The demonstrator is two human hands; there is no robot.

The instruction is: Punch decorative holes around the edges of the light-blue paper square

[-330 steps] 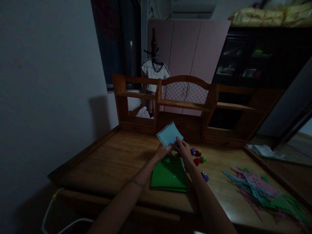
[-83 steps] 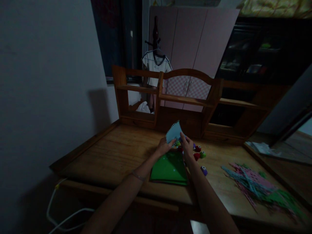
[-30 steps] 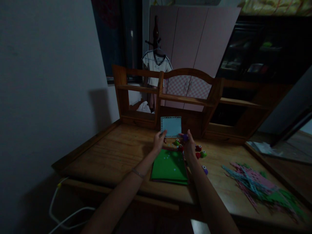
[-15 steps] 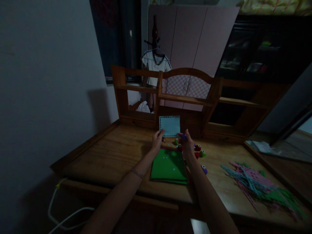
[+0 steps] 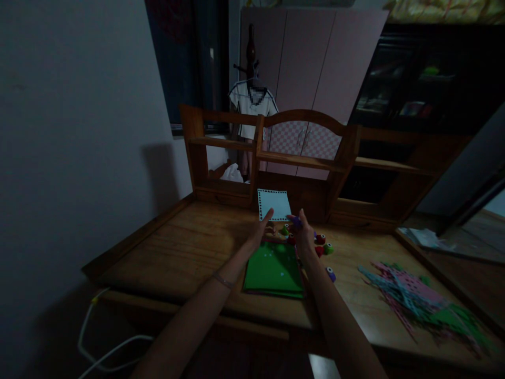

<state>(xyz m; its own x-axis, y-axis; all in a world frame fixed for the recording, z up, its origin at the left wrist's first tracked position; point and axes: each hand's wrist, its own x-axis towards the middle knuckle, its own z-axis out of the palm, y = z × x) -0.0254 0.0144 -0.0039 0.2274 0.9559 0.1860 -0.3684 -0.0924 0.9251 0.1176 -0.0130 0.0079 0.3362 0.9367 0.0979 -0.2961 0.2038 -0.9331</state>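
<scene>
A light blue square sheet of paper (image 5: 274, 202) stands upright above the desk, with punched holes along its left and lower edges. My left hand (image 5: 258, 234) is at its lower left edge, thumb over the front and some fingers curled below; the fingers behind the paper are hidden. My right hand (image 5: 305, 237) is closed around a purple craft punch (image 5: 295, 221) at the sheet's lower right corner. Beneath both hands lies a stack of green paper (image 5: 272, 271) with small punched bits on it. Several red, green and purple craft punches (image 5: 328, 249) sit beside my right hand.
Pink, blue and green paper strips (image 5: 418, 295) are heaped on the right of the wooden desk (image 5: 169, 247). A wooden shelf (image 5: 300, 158) rises along the desk's back edge. At lower left, a white cable (image 5: 84, 321) hangs by the front edge.
My left hand has shifted right along the paper's lower edge, its thumb now further in. The sheet's top right corner has swung left. My right hand stays nearly still.
</scene>
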